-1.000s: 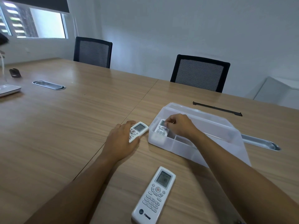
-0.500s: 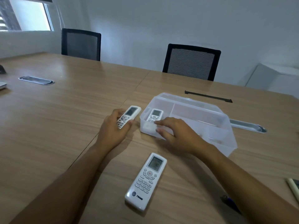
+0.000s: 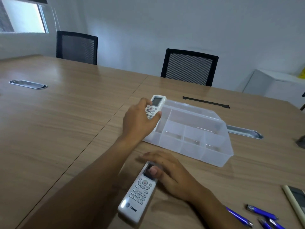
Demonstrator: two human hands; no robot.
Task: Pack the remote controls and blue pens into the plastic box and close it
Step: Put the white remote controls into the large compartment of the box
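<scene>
My left hand [image 3: 139,119] grips a small white remote [image 3: 154,106], lifted above the left end of the open, divided plastic box [image 3: 214,147] on the desk [image 3: 57,129]. My right hand [image 3: 166,171] lies on the larger white remote [image 3: 137,194] flat on the desk nearer me, thumb on its screen, fingers along its far side. Blue pens [image 3: 262,213] lie near the desk's right edge, beside another remote [image 3: 295,202] cut off by the frame.

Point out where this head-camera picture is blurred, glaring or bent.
Head view: right hand is motion-smeared at the fingertips over the large remote; left hand and small remote read sharper; window blows out white; table edges bow from the wide lens; blue pens soften near the corner.
</scene>
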